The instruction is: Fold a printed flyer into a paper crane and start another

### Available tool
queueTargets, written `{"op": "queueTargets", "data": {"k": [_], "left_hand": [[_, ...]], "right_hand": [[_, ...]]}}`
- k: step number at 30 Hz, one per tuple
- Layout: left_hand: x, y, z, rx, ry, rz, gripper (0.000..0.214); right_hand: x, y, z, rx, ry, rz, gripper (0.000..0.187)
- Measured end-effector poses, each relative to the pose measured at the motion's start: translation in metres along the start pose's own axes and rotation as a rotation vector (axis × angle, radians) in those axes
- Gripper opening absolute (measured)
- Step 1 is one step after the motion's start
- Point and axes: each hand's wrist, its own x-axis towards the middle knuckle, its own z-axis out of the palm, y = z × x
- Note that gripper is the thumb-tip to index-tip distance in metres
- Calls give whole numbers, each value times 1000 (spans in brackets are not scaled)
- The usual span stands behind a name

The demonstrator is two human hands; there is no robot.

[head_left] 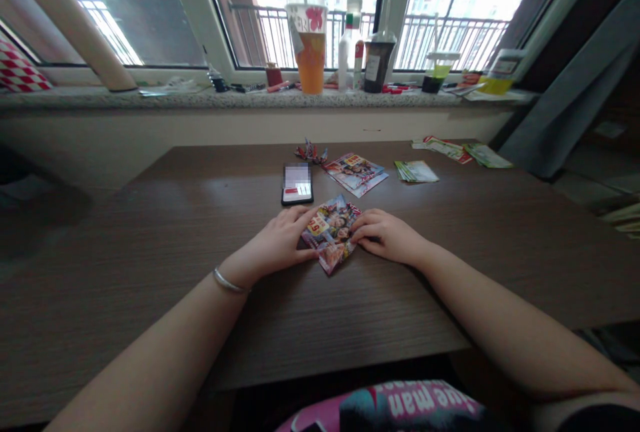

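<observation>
At frame centre, the left hand (pixel 280 237) lies spread against a printed sheet (pixel 330 227) on the bench (pixel 165 219), seemingly steadying it; the right hand (pixel 389 235) pinches its right edge, probably for control.

My table (pixel 150 239): brown, wood-grained
Before me: folded colourful paper (pixel 327 227) — phone (pixel 298 191) just beyond
Farther: printed sheets (pixel 354 169), spiky piece (pixel 311 153) — also green-white papers (pixel 416 172)

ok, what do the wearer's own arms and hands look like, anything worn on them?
Both the left hand and right hand are ungloved, and no sleeve covers either forearm. The left wrist carries a slim, silver-coloured bangle; the right wrist has none. What looks like a black sleeve edge shows at lower right.
</observation>
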Motion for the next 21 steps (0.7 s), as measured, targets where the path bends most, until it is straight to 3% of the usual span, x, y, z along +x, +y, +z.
{"op": "queueTargets", "data": {"k": [4,8,11,13,16,21], "left_hand": [[1,-3,4,37,25,-101,105],[3,-7,7,33,2,-122,107],[5,-10,9,9,17,-114,99],[8,-12,9,-39,43,-124,79],[12,-13,5,-267,73,-186,48],[16,-14,5,-849,152,-358,41]], "right_hand": [[0,0,0,7,9,76,15],[-1,3,3,31,35,120,12],[-1,5,8,75,83,164,10],[-1,6,11,106,120,191,10],[-1,6,12,137,157,198,9],[-3,5,3,124,231,169,9]]}}
